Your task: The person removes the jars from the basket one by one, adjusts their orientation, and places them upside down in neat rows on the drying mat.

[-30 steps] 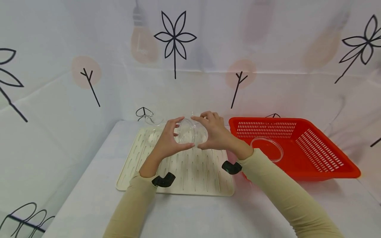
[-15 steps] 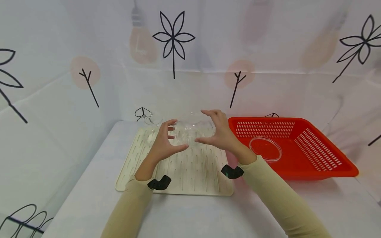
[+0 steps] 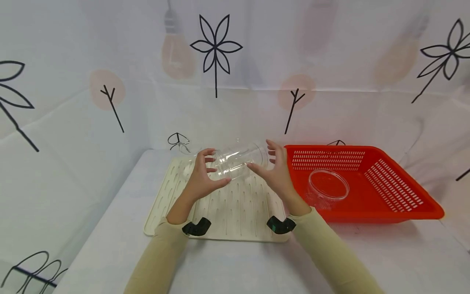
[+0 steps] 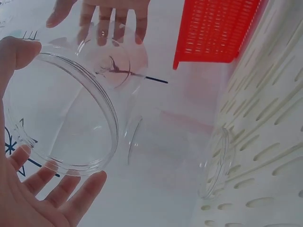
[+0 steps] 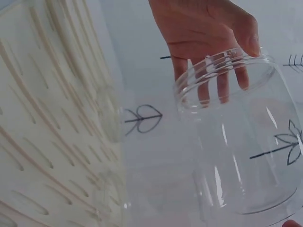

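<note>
In the head view a clear jar (image 3: 238, 159) is held tilted on its side above the ribbed cream mat (image 3: 235, 212), mouth to the left. My left hand (image 3: 202, 175) grips its threaded rim, thumb on the near side and fingers round the far side. At the base end is my right hand (image 3: 275, 167), its thumb overlapping the jar wall and its fingers spread just past the base. The left wrist view looks into the jar's round mouth (image 4: 111, 113), with the right hand's straight fingers (image 4: 102, 28) beyond the base. Nothing shows inside the jar.
Another clear jar (image 3: 328, 190) stands in the red perforated basket (image 3: 389, 214) at the right. Faint clear containers stand along the mat's back edge, one beside the mat's ribs (image 4: 180, 151) in the left wrist view. A patterned white cloth (image 3: 253, 110) hangs behind.
My right hand has moved from near the jar's mouth to its base end, shifting right. The jar, earlier with its mouth toward me, has turned sideways in my left hand.
</note>
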### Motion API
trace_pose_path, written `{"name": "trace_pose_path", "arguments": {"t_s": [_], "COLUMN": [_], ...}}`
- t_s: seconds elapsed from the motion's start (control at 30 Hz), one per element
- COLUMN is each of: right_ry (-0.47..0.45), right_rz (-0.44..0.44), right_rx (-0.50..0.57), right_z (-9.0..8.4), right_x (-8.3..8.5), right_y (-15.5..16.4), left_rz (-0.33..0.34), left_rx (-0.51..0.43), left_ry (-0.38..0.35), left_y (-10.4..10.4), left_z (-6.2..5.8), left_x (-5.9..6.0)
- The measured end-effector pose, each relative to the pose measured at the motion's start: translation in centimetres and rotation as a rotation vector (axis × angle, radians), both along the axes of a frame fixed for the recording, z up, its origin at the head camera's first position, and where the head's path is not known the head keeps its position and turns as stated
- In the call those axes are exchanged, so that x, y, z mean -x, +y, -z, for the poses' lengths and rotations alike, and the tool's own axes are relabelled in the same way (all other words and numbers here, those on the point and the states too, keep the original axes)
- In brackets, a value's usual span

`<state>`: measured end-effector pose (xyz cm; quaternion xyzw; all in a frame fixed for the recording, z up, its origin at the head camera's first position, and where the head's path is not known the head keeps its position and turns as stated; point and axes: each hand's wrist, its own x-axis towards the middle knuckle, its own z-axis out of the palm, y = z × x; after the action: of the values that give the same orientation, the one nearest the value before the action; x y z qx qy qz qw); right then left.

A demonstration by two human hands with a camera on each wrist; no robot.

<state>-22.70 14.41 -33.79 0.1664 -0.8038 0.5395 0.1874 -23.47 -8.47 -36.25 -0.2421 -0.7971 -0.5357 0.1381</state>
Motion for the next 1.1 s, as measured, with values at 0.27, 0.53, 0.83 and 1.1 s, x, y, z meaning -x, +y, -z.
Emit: {"name": "trace_pose_path", "arguments": {"t_s": [0.27,0.53,0.83,1.1], "right_ry": [-0.107,-0.180,-0.245,-0.167], "right_rz": [0.057,0.006,-0.103,-0.157], "right_rx": [0.062,0.112,0.111,0.199], "right_z": [2.0,3.6,3.8,3.2], "right_x": [-0.7,-0.8,-0.6,-0.4], "right_y": [-0.1,-0.9,-1.3,-1.3], "left_rz": [-0.002,-0.011,0.029,0.042], "left_rx": [-0.026,-0.031,-0.090,-0.082], "left_ry": [-0.036,-0.032,-0.067,-0.060], "left_y": [0.0,0.0,-0.1,-0.2], "left_z": [0.0,0.0,-0.3,-0.2], "left_x": [-0.1,-0.2,-0.4,-0.3]}}
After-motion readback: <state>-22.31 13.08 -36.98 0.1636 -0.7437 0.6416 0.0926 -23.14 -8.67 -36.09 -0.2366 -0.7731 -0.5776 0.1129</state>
